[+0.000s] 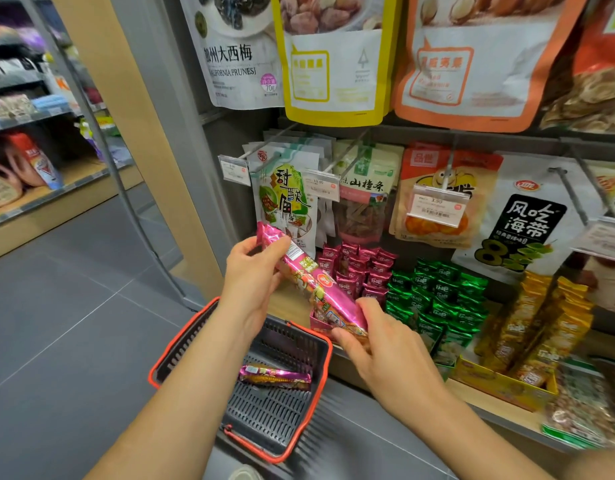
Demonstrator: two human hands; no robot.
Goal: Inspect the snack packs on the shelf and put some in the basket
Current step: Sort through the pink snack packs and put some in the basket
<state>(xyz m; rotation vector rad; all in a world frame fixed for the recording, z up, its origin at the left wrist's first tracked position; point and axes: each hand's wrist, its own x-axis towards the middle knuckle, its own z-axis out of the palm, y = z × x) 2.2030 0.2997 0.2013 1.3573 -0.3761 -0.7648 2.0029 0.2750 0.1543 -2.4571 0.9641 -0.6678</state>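
While left hand (252, 271) and right hand (379, 344) pinch ends of long pink foil snack pack (313, 282) at frame centre: inspection step. Next: lower into red-rimmed grey plastic basket (181, 344) beside pack already there.

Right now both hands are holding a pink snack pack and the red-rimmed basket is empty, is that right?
No. The head view shows the basket is not empty: one pink snack pack already lies inside. The left hand and right hand do hold another pink pack.
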